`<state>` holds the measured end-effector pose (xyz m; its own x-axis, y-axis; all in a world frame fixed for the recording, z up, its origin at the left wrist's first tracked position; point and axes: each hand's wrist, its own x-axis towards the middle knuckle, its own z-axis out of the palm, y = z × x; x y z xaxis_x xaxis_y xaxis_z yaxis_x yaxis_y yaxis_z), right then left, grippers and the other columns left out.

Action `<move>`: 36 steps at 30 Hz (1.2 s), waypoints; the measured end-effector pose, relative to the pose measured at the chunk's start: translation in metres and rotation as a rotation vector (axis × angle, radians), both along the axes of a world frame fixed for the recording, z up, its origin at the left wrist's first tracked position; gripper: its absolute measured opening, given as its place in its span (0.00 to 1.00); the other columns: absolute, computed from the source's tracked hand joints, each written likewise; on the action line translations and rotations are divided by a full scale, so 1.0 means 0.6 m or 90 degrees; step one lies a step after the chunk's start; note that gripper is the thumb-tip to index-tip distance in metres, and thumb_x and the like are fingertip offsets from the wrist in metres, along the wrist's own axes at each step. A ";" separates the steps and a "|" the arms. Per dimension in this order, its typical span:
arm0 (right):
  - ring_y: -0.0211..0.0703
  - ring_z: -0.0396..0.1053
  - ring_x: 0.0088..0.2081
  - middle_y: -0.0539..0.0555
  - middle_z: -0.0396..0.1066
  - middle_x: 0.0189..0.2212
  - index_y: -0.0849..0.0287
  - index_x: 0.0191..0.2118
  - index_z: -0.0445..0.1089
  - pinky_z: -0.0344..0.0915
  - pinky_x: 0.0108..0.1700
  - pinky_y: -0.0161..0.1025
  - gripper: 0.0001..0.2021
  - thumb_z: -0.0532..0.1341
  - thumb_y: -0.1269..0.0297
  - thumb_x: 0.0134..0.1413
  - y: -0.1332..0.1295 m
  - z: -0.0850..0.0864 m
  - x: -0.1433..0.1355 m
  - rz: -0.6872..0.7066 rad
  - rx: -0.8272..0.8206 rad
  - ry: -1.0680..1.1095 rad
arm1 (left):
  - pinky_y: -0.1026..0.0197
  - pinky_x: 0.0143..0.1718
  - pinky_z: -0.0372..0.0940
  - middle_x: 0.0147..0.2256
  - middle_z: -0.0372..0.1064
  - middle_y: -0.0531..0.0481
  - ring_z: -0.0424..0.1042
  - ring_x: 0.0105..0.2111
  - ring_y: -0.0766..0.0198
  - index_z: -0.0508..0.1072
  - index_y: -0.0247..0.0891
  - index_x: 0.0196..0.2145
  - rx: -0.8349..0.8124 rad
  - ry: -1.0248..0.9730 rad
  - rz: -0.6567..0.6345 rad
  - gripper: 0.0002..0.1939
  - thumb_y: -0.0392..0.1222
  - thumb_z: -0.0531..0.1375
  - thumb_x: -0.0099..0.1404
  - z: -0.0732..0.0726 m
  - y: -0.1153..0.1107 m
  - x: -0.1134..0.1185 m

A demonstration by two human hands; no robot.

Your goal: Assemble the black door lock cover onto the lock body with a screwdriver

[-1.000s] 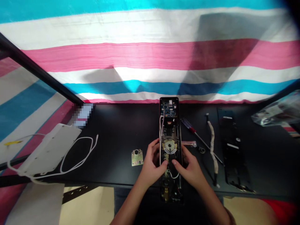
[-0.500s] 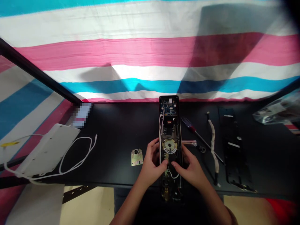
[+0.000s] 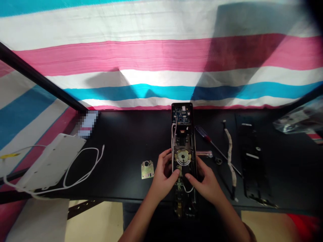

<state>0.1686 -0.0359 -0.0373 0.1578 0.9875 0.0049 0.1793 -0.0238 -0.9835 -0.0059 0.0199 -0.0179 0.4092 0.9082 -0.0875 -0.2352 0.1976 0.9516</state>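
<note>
A: What lies nearest the person?

B: The near end of a long, open black case [image 3: 182, 145], which reaches past the near edge of the black table [image 3: 121, 134]. Inside it, a thin white wire [image 3: 188, 191] curves between the thumbs and that end.

A: And the hands?

B: Both have a firm hold of the case. The left hand [image 3: 164, 179] wraps its left side, with the thumb laid over the inner parts; the right hand [image 3: 205, 181] does the same on the right. The thumb tips sit near each other, a narrow gap between them.

A: What is around them?

B: To the left, apart from the left hand, a small gold-coloured metal plate [image 3: 148, 173] lies flat. Beyond the right hand runs a cable [image 3: 229, 154] in pale wrapping, then a long black panel [image 3: 252, 168].

A: Farther off?

B: A round metal disc [image 3: 182, 154] sits in the case just past the thumbs. A screwdriver [image 3: 204, 133] lies slantwise, handle towards the case, shaft crossing the cable. A white box [image 3: 52, 163] rests well to the left, beside a looped white cord [image 3: 84, 177].

A: And farthest?

B: A circuit board [image 3: 180, 116] in the case's far end, a clear plastic bag [image 3: 300, 117] at right, and a striped sheet [image 3: 151, 55] behind.
</note>
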 end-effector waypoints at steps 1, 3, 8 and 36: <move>0.55 0.70 0.59 0.59 0.69 0.61 0.54 0.67 0.59 0.67 0.62 0.53 0.32 0.66 0.62 0.59 0.000 0.000 0.000 0.000 0.008 0.003 | 0.50 0.60 0.63 0.60 0.66 0.41 0.68 0.59 0.52 0.58 0.47 0.62 0.000 0.006 0.001 0.30 0.37 0.64 0.66 0.001 0.000 0.000; 0.55 0.71 0.59 0.59 0.70 0.60 0.53 0.67 0.60 0.68 0.61 0.52 0.30 0.65 0.62 0.60 0.001 0.001 0.000 -0.003 0.019 0.010 | 0.50 0.59 0.65 0.59 0.66 0.42 0.69 0.58 0.52 0.58 0.47 0.61 0.001 0.018 0.003 0.29 0.38 0.63 0.66 0.005 0.001 0.000; 0.57 0.70 0.60 0.60 0.69 0.61 0.54 0.68 0.59 0.66 0.62 0.55 0.33 0.67 0.64 0.58 0.000 0.001 0.001 0.002 0.016 0.023 | 0.52 0.55 0.66 0.54 0.68 0.45 0.71 0.54 0.54 0.58 0.47 0.58 0.030 0.089 0.037 0.30 0.35 0.64 0.62 0.016 0.007 0.013; 0.55 0.65 0.63 0.60 0.64 0.65 0.54 0.70 0.54 0.62 0.65 0.54 0.37 0.66 0.64 0.58 0.002 -0.001 0.003 0.027 -0.010 0.061 | 0.53 0.51 0.66 0.45 0.71 0.48 0.74 0.46 0.57 0.61 0.42 0.54 0.022 0.156 0.197 0.27 0.33 0.64 0.59 0.038 0.003 0.062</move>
